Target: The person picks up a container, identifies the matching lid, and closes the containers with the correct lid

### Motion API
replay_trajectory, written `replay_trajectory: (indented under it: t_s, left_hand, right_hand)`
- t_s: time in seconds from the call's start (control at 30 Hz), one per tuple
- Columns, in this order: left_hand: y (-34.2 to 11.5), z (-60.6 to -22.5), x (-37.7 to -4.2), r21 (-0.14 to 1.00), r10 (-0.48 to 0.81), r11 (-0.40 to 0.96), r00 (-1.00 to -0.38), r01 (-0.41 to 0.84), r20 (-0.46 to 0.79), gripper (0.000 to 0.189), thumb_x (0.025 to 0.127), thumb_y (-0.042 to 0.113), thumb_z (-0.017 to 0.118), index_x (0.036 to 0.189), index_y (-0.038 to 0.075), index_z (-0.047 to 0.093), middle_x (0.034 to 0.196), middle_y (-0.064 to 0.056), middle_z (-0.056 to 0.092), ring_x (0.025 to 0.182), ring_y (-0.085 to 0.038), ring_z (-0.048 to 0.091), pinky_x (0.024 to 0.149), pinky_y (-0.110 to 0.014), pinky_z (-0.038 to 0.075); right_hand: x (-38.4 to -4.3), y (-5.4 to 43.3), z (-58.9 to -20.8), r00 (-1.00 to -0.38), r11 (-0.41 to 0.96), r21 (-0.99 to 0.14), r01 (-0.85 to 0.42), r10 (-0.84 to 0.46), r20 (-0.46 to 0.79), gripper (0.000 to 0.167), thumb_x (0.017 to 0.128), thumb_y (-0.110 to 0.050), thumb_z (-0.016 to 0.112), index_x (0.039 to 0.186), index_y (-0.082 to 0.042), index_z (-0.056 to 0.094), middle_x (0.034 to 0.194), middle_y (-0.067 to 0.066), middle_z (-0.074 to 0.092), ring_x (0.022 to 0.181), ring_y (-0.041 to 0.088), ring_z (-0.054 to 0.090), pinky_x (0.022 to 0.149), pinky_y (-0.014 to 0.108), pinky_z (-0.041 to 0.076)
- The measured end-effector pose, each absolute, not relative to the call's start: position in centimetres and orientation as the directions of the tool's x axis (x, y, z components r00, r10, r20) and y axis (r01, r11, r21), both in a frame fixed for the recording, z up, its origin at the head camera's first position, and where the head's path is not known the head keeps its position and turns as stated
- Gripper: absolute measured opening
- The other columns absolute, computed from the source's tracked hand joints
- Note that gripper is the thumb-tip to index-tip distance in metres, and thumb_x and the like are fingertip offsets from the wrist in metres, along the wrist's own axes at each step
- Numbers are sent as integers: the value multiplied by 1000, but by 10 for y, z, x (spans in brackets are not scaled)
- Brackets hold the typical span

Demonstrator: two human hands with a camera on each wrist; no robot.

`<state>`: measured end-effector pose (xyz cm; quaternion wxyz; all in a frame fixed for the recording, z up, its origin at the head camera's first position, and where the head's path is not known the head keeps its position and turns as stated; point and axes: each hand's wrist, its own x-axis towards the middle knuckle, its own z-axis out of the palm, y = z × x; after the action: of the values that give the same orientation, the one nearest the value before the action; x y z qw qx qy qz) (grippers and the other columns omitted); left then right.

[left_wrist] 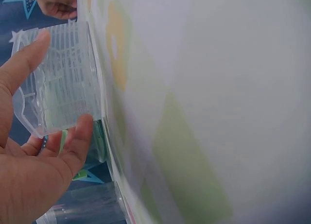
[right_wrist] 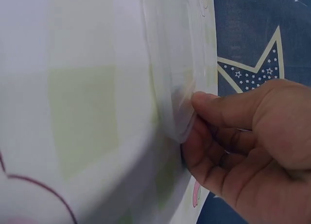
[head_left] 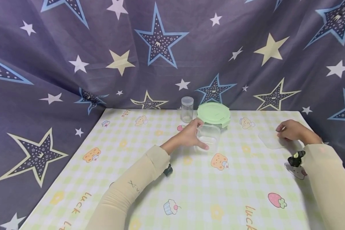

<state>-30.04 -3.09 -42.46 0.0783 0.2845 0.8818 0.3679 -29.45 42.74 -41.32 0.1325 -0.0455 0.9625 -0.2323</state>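
A clear plastic container [head_left: 209,132] with a ribbed wall stands on the table, right of the middle. My left hand [head_left: 189,135] holds it from the left, thumb on one side and fingers on the other, as the left wrist view shows with the same container [left_wrist: 63,83]. Farther right, a thin translucent lid [head_left: 269,141] lies close to the tabletop. Its near corner is pinched between the thumb and fingers of my right hand [head_left: 291,131]. In the right wrist view the lid [right_wrist: 167,54] appears edge-on, and whether it is slightly lifted is hard to tell.
Behind the container sits a round box with a light green lid [head_left: 213,113]. A clear lidded jar [head_left: 187,111] stands to its left. The checked tablecloth [head_left: 149,140] carries printed cartoons, and a star-patterned curtain [head_left: 161,80] hangs along the table's back.
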Motion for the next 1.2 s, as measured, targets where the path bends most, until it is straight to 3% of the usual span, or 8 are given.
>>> replay_trajectory:
  t_s: [0.27,0.53,0.9,1.2]
  left_hand:
    - [-30,-426,-301,698,562,554,-822,453,87,102,64,31,100,141,4,40,131,-18,50,111,-30,53,91,-30,48]
    - [-29,-425,-299,673,561,569,-821,472,101,100,65,31,100,140,4,40,130,-18,51,104,-22,50,90,-28,48]
    - [-29,-424,-297,667,550,581,-829,466,100,101,65,32,100,141,5,39,136,-18,49,118,-29,53,104,-33,46]
    - [-29,-426,-296,682,559,560,-822,470,106,101,67,30,99,143,4,37,135,-20,47,118,-31,52,102,-34,47]
  right_hand:
    - [-292,431,-415,-963,835,-550,16,-136,-234,35,93,-1,60,119,22,54,80,6,61,69,19,56,60,33,49]
    - [-289,432,-412,-964,767,-641,20,-155,-215,34,98,0,55,124,21,51,75,2,59,65,14,54,59,29,49]
    - [-289,425,-401,-976,741,-671,4,-144,-165,36,100,-1,56,126,24,50,85,6,65,71,11,60,64,28,54]
    - [-292,413,-392,-993,702,-711,-37,-108,-55,36,101,-1,57,126,23,51,91,11,68,72,7,64,67,26,60]
